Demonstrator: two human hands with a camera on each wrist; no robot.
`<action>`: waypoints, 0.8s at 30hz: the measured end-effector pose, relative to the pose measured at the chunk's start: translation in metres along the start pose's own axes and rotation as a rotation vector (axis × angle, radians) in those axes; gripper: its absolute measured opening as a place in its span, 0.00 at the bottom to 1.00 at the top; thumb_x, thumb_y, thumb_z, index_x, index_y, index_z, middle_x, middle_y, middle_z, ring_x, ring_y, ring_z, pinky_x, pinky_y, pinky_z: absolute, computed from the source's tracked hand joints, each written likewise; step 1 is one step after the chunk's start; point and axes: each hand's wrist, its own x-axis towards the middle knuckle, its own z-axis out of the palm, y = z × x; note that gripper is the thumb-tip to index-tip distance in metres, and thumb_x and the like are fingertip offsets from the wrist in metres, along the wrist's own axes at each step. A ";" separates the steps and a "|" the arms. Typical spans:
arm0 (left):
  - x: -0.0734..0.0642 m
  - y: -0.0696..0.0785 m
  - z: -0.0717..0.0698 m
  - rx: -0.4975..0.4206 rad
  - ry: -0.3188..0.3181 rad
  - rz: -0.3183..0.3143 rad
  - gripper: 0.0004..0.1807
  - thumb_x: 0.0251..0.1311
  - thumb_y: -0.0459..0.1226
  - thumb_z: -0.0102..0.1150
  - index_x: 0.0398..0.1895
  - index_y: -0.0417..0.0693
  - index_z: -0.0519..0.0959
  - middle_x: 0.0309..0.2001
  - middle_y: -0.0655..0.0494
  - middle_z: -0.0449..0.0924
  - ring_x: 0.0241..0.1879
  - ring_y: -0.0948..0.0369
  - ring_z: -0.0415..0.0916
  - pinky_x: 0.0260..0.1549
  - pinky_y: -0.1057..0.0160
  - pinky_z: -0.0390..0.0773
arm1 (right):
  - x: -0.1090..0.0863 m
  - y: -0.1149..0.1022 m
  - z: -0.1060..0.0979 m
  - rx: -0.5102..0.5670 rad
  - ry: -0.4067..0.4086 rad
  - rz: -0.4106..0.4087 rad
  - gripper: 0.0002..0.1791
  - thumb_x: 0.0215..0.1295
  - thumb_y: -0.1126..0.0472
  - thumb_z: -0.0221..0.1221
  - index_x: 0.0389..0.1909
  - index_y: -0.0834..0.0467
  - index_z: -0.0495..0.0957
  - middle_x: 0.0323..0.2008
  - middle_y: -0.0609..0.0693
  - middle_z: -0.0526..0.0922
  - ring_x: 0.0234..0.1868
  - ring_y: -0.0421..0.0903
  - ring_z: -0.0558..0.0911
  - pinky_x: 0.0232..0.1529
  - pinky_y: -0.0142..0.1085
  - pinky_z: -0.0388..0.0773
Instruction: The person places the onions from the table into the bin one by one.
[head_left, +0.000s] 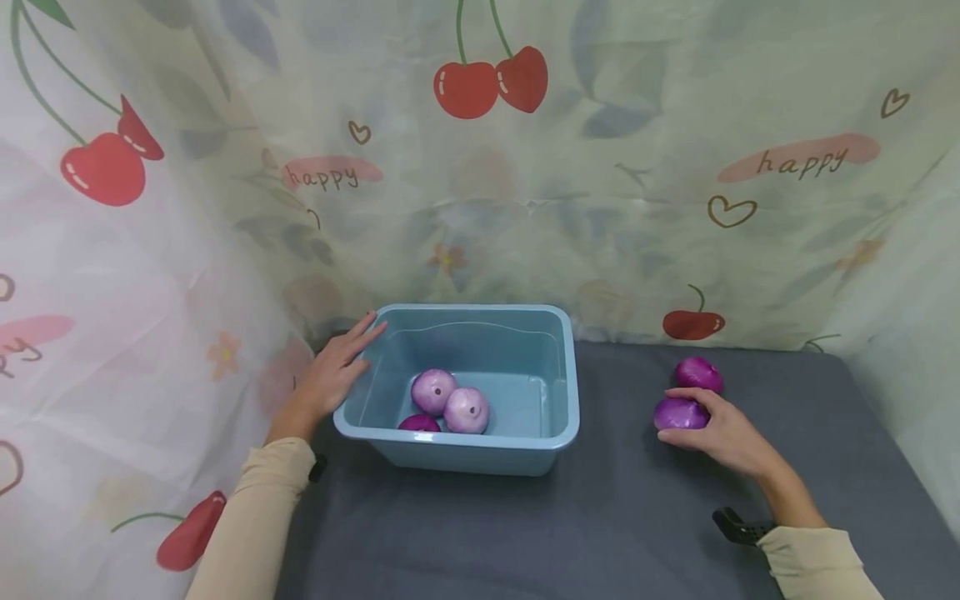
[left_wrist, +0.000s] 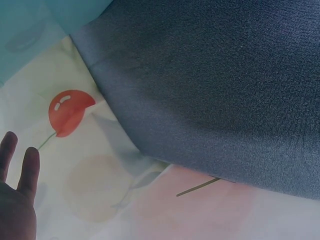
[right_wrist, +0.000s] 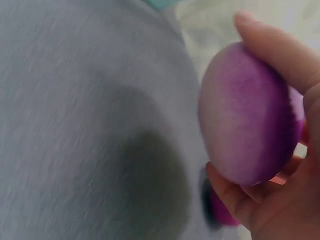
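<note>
My right hand (head_left: 723,433) grips a purple onion (head_left: 680,414) between thumb and fingers, on the right side of the table. In the right wrist view this onion (right_wrist: 242,115) casts a dark shadow on the cloth. A second, deeper purple onion (head_left: 699,375) lies just behind it. My left hand (head_left: 330,377) rests with fingers spread at the left rim of a light blue plastic bin (head_left: 457,442). Inside the bin are two paler onions, one on the left (head_left: 432,391) and one on the right (head_left: 467,411), plus a dark purple onion (head_left: 419,423) partly hidden by the front rim.
Dark grey cloth (head_left: 615,517) covers the table. A printed curtain (head_left: 637,225) with cherries and hearts hangs right behind the bin and along the left side. Pale curtain (head_left: 915,333) also hangs at the right edge.
</note>
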 end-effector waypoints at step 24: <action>0.002 0.000 0.000 -0.012 -0.002 -0.010 0.31 0.76 0.43 0.38 0.81 0.66 0.55 0.84 0.60 0.43 0.81 0.39 0.47 0.72 0.25 0.50 | 0.009 -0.117 -0.012 0.146 0.296 -0.422 0.39 0.47 0.65 0.78 0.63 0.51 0.77 0.59 0.46 0.76 0.54 0.36 0.75 0.44 0.23 0.79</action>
